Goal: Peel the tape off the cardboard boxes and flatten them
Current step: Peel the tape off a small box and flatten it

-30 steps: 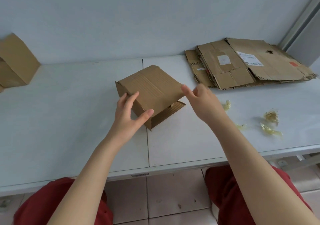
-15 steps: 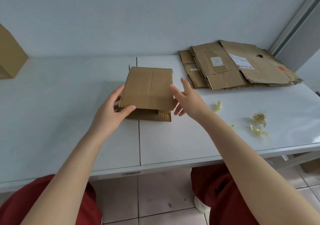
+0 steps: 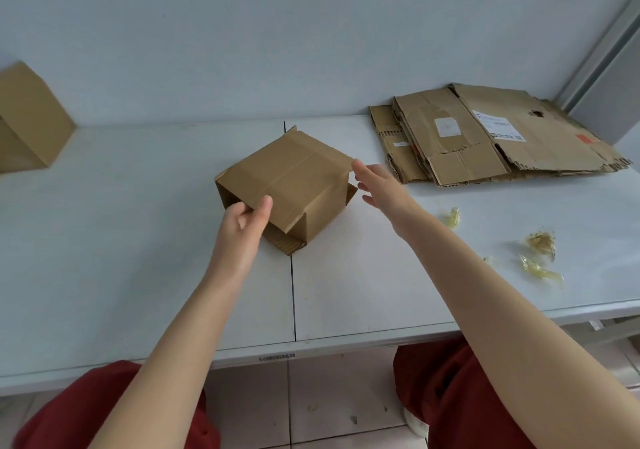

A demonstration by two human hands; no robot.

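A small brown cardboard box (image 3: 294,178) stands on the white table (image 3: 138,241), turned corner-on toward me, with a strip of tape running across its top face. My left hand (image 3: 242,230) grips the box's near left edge, thumb on top and fingers tucked into the open side. My right hand (image 3: 379,185) is at the box's right corner, fingers straight and touching the edge.
A stack of flattened cardboard boxes (image 3: 485,137) lies at the back right. Crumpled bits of peeled tape (image 3: 540,244) lie on the table at the right. Another upright box (image 3: 27,119) stands at the far left against the wall.
The box has been rotated and opened up from a flatter, squashed shape into a taller open form. My left hand has shifted to pinch its near edge.
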